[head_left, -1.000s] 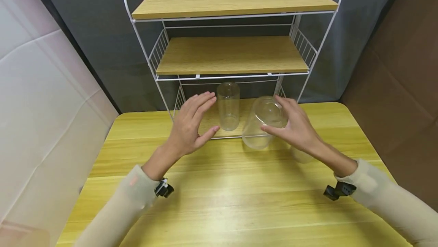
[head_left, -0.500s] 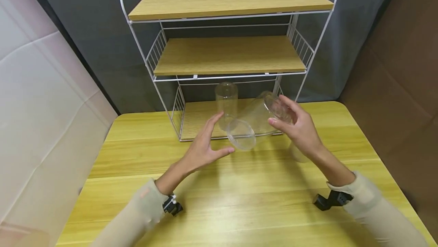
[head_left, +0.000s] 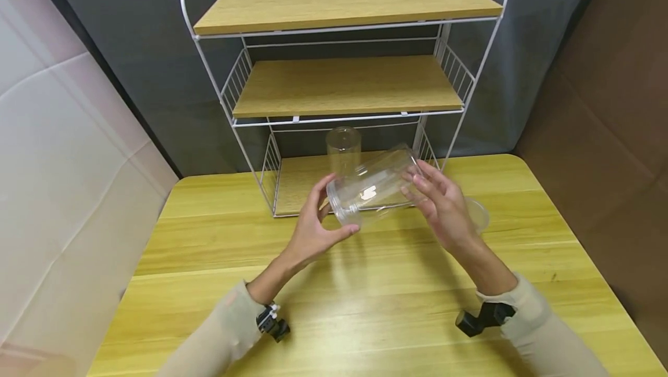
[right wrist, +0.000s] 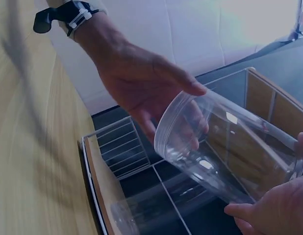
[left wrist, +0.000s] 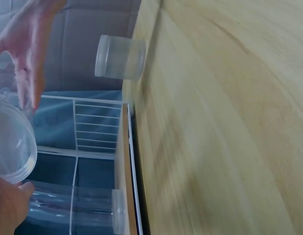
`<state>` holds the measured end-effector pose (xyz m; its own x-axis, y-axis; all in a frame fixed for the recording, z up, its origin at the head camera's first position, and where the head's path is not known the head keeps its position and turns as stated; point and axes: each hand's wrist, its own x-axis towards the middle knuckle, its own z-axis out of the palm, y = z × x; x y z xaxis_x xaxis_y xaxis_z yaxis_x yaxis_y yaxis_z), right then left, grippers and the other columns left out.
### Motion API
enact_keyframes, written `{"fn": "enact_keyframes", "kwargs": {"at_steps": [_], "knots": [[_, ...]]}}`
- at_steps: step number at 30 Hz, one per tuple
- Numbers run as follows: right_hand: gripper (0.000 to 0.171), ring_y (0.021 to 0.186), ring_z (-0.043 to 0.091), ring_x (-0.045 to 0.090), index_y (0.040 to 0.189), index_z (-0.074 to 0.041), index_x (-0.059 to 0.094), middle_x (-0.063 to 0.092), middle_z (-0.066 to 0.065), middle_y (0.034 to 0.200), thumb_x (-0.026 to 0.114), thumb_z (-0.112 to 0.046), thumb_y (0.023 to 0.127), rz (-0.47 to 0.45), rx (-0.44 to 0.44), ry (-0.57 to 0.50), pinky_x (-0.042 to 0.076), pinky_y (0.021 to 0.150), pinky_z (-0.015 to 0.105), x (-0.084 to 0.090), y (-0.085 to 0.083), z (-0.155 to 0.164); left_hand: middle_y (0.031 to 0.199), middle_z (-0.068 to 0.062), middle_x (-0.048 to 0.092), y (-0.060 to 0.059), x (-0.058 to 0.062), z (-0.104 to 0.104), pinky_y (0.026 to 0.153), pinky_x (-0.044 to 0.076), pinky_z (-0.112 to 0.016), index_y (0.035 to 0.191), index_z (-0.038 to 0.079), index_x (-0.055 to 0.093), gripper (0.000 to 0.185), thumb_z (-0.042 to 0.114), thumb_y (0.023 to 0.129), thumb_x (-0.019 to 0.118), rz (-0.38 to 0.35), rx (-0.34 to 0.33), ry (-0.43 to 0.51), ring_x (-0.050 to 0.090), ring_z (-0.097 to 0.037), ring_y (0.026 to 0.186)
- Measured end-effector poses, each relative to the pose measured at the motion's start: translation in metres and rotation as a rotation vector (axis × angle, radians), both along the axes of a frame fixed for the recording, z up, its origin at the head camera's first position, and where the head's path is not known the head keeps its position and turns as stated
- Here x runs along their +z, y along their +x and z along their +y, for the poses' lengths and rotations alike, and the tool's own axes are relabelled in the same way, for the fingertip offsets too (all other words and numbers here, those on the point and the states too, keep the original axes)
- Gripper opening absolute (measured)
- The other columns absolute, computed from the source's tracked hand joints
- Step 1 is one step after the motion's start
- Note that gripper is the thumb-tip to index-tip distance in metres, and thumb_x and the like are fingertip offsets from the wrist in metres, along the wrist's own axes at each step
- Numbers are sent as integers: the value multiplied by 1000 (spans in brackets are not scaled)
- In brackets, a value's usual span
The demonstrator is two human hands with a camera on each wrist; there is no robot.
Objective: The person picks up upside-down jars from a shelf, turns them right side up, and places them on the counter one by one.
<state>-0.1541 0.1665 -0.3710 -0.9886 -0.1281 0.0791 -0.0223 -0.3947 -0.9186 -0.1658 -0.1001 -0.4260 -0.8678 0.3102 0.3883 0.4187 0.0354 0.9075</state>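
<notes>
Both hands hold a clear jar (head_left: 383, 182) tilted on its side above the bottom shelf's front edge. Its ringed end points left and down. My left hand (head_left: 312, 229) grips that end, thumb on the near side and fingers beyond. At the other end my right hand (head_left: 446, 211) holds the jar with thumb and fingers. The right wrist view shows the ringed rim (right wrist: 173, 122) against the left palm. A second clear jar (head_left: 343, 148) stands upright on the bottom shelf, partly hidden behind the held one.
A white wire rack (head_left: 365, 124) with wooden shelves (head_left: 347, 84) stands at the back of the wooden table (head_left: 365, 319). A short clear container (left wrist: 120, 58) stands on the table right of the rack, partly behind my right hand in the head view.
The jar has swung from near-upright to tilted leftward in my right hand. My left hand, empty a second ago, has moved right and now grips its ringed end.
</notes>
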Motion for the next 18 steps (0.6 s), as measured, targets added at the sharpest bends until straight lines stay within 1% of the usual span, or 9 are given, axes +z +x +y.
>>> {"fn": "enact_keyframes", "kwargs": {"at_steps": [3, 6, 8, 10, 12, 14, 17, 18], "knots": [[61, 138, 22, 53, 162, 10, 24, 53, 9, 144, 47, -9, 108, 1, 24, 7, 47, 115, 33, -5, -2, -1, 162, -20, 39, -1, 1, -1, 120, 42, -44, 161, -1, 30, 101, 0, 78, 88, 16, -1, 58, 43, -37, 146], [57, 139, 22, 54, 160, 8, 31, 57, 4, 141, 48, -14, 109, 5, 59, 20, 46, 116, 35, -10, -4, 1, 160, -25, 38, -3, 4, -4, 118, 44, -45, 160, -2, 31, 98, -2, 78, 86, 34, -3, 81, 42, -43, 144], [50, 136, 21, 56, 154, 6, 39, 60, 2, 138, 49, -16, 110, 9, 97, 26, 44, 118, 36, -14, -6, 2, 158, -27, 39, -4, 7, -8, 117, 46, -44, 159, -3, 31, 97, -3, 78, 85, 44, 3, 87, 41, -46, 144], [43, 131, 17, 60, 149, 4, 44, 62, 3, 137, 48, -16, 111, 11, 130, 34, 44, 118, 37, -17, -8, 3, 159, -26, 38, -6, 10, -11, 116, 46, -42, 159, -3, 32, 97, -4, 77, 85, 50, 11, 80, 40, -46, 145], [41, 130, 18, 61, 146, 8, 45, 62, 8, 138, 47, -14, 111, 10, 163, 53, 43, 119, 37, -20, -11, 5, 160, -24, 39, -7, 14, -16, 115, 47, -41, 159, -1, 34, 96, -5, 77, 84, 53, 14, 64, 41, -45, 145], [45, 135, 22, 58, 148, 13, 42, 54, 13, 148, 46, -13, 111, 3, 189, 123, 42, 120, 38, -21, -12, 8, 160, -18, 40, -8, 18, -21, 115, 48, -40, 159, 2, 37, 95, -3, 77, 85, 59, 28, 20, 42, -40, 145], [58, 144, 30, 48, 157, 14, 33, 42, 22, 159, 51, -14, 110, 13, 204, 336, 38, 123, 42, -19, -13, 14, 158, -14, 44, -8, 25, -31, 114, 49, -44, 159, 7, 41, 94, 2, 78, 88, 76, 55, -77, 43, -35, 144], [62, 146, 33, 46, 159, 11, 31, 39, 24, 161, 54, -16, 109, 33, 206, 434, 38, 124, 45, -18, -13, 16, 157, -12, 45, -7, 27, -35, 114, 49, -45, 159, 9, 43, 94, 4, 78, 89, 81, 67, -113, 44, -33, 144]]}}
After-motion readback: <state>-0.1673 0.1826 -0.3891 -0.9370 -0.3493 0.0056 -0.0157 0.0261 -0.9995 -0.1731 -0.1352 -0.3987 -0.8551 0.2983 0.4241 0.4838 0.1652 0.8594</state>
